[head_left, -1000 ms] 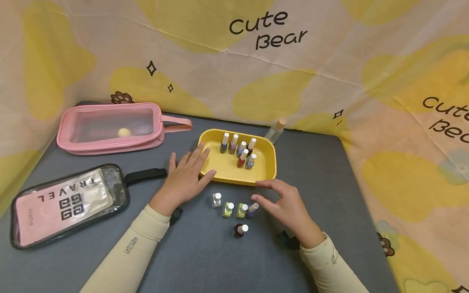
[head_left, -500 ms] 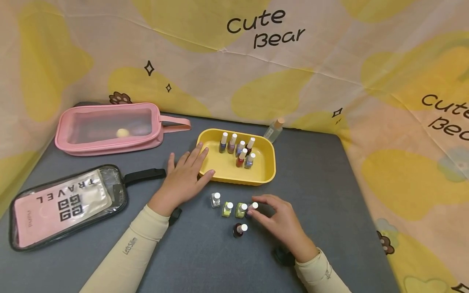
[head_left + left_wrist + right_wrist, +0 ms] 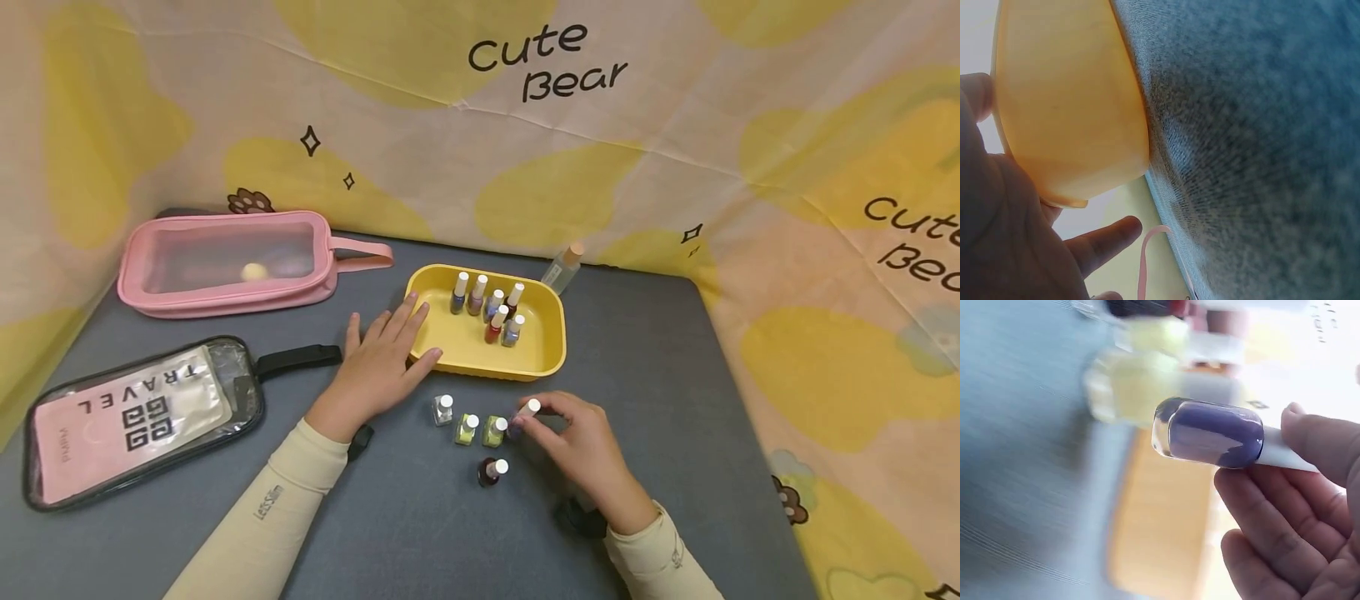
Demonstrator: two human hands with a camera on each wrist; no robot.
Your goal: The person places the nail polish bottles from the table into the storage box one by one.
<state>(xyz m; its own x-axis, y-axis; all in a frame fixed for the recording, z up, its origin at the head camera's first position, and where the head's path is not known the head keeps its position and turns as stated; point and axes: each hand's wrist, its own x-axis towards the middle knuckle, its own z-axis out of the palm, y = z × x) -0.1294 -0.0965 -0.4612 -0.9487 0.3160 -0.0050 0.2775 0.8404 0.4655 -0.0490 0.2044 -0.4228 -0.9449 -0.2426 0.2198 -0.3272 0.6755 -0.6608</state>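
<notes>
My right hand (image 3: pixel 588 446) pinches a purple nail polish bottle (image 3: pixel 1216 434) by its white cap, thumb on one side and fingers on the other. In the right wrist view the bottle hangs off the table. Beside it on the table stand two yellow-green nail polishes (image 3: pixel 466 430), a clear one (image 3: pixel 442 409) and a dark red one (image 3: pixel 489 472). My left hand (image 3: pixel 378 367) rests with spread, straight fingers on the left rim of the yellow tray (image 3: pixel 435 357). Several nail polish bottles, including a red one (image 3: pixel 492 330), stand upright inside this tray.
Behind the tray's right corner stands a clear bottle (image 3: pixel 561 270) with a peach cap. A pink see-through pouch (image 3: pixel 225 300) lies at the back left. Nearer, a clear black-edged pouch (image 3: pixel 135 425) holds a pink packet. Printed cloth (image 3: pixel 420 167) encloses the table's back and sides.
My right hand has come down and left from near the tray's edge and taken hold of the purple nail polish bottle, lifting it slightly. My left hand stays on the tray.
</notes>
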